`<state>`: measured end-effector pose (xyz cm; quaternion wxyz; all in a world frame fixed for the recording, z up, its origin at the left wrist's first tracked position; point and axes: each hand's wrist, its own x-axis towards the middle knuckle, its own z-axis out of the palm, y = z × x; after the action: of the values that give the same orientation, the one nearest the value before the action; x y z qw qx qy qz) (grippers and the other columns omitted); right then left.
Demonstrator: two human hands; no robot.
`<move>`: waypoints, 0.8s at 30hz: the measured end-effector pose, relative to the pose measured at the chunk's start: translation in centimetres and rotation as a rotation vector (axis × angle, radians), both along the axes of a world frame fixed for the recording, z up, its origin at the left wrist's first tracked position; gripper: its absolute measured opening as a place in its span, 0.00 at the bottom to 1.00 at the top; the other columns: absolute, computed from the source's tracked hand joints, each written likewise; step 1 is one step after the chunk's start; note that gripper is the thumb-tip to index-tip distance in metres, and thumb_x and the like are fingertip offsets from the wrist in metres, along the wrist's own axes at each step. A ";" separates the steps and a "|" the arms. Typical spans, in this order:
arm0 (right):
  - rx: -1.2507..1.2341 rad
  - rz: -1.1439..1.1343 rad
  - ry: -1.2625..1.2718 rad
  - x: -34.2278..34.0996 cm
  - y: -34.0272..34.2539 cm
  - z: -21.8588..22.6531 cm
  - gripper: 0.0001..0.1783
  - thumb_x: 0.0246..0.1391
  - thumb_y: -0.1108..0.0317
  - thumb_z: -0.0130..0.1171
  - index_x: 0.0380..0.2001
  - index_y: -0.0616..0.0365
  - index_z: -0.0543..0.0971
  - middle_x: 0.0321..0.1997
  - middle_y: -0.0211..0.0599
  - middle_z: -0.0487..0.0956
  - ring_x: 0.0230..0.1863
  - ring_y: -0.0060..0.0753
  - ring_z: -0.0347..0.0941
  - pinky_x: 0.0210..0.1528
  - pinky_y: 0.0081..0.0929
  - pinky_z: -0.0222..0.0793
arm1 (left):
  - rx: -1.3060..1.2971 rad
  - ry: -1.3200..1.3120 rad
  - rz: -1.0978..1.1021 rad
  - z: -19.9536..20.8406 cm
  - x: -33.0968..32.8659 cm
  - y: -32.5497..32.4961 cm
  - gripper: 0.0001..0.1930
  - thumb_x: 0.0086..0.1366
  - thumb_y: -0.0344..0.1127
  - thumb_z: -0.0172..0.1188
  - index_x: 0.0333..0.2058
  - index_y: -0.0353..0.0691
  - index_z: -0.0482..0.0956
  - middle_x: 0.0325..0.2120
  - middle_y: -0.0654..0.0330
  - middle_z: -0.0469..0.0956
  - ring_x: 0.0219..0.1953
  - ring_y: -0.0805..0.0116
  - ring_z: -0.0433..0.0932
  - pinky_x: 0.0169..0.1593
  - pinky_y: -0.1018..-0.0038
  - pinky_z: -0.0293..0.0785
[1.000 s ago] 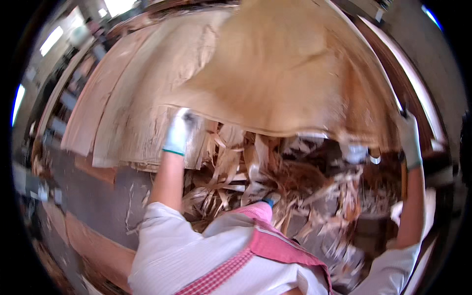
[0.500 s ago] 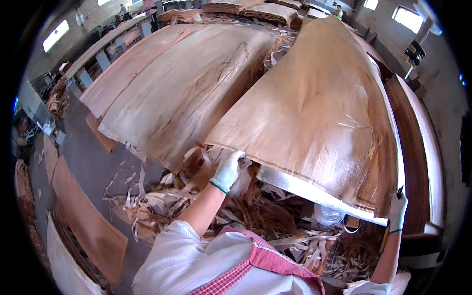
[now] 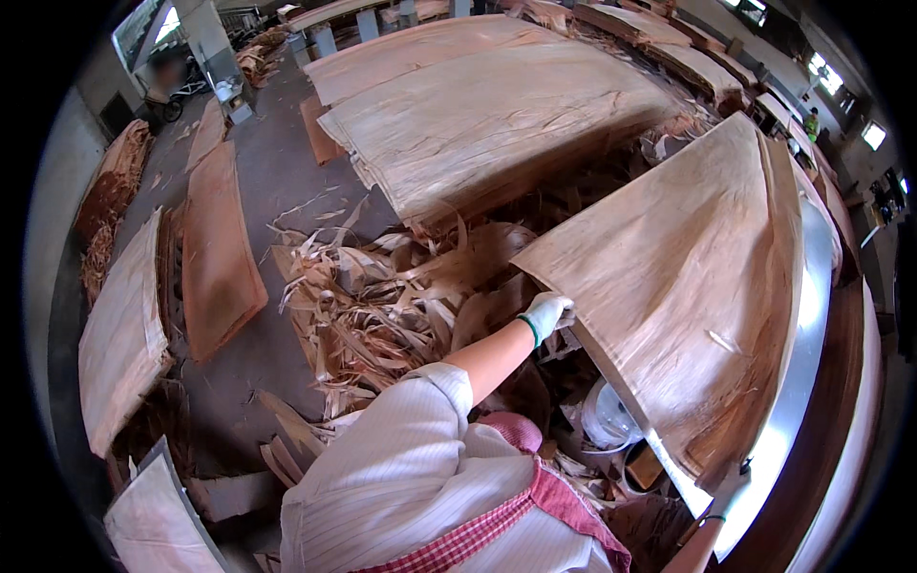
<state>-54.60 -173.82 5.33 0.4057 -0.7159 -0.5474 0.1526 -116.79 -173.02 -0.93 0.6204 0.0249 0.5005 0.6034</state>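
A large tan wood veneer sheet (image 3: 678, 296) slopes across the right side, its surface wavy. My left hand (image 3: 549, 315), in a white glove with a green cuff, is closed on the sheet's near left edge. My gloved right hand (image 3: 731, 494) is low at the right, by the sheet's near right corner. A slim tool (image 3: 690, 531) with a brown handle lies along that hand, which is closed round it; its dark tip shows beyond the fingers. Whether those fingers also pinch the sheet is hidden. Beneath the sheet runs a shiny pale metal surface (image 3: 812, 315).
A broad veneer stack (image 3: 497, 105) lies ahead. Torn veneer strips (image 3: 373, 315) heap up left of my arm. A clear plastic container (image 3: 607, 415) stands under the sheet's near edge. More sheets (image 3: 220, 258) lie on the left floor; a person (image 3: 812, 124) is far right.
My view has swung left. The sheet's near left edge has been drawn away from the stack with my left hand on it, exposing more metal at the right. Its folds have grown.
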 end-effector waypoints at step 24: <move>-0.190 -0.255 -0.381 -1.9 -3.7 -1.0 0.12 0.50 0.60 0.59 0.27 0.59 0.75 0.26 0.55 0.78 0.33 0.62 0.74 0.35 0.49 0.69 | 0.076 0.315 0.108 -1.8 4.8 -2.3 0.04 0.65 0.31 0.54 0.30 0.39 0.72 0.23 0.65 0.71 0.22 0.74 0.72 0.27 0.75 0.75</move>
<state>-56.50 -177.54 4.36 0.2422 -0.8300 -0.5023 0.0132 -112.01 -175.31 -2.74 0.4996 0.1157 0.5689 0.6429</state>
